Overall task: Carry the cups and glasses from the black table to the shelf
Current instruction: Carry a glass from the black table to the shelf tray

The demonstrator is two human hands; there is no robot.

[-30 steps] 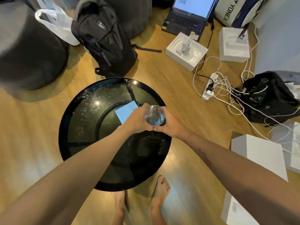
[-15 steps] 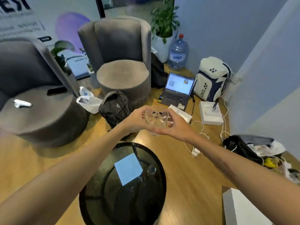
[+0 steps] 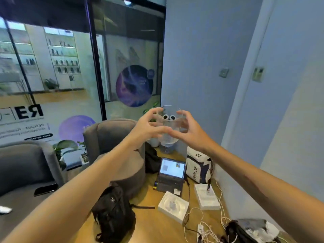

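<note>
Since the earlier frames the glass [image 3: 169, 128] had risen from just above the black desk to chest height in front of the blue wall [image 3: 201, 58], and the view had swung upward so that the desk no longer appeared. Both hands gripped the glass: the left hand [image 3: 146, 128] wrapped its left side with curled fingers, the right hand [image 3: 190, 131] cupped its right side, and the two nearly met beneath it. The glass was clear, upright or nearly so, with a pair of googly eyes on its face; whether it held liquid could not be told. Below lay the wooden floor [image 3: 154, 227], carrying a black backpack [image 3: 114, 209], an open laptop [image 3: 171, 174], white boxes and a tangle of cables. A grey chair [image 3: 115, 137] stood behind the left forearm, and a white sports bag [image 3: 198, 167] leaned in the corner. Shelving was visible only through the glass partition [image 3: 61, 67] at the left; whether that was the target shelf could not be told. The lift appeared complete and the carry was judged under way, with placement not yet done. The floor clutter was judged a tripping hazard for the walk ahead.
</note>
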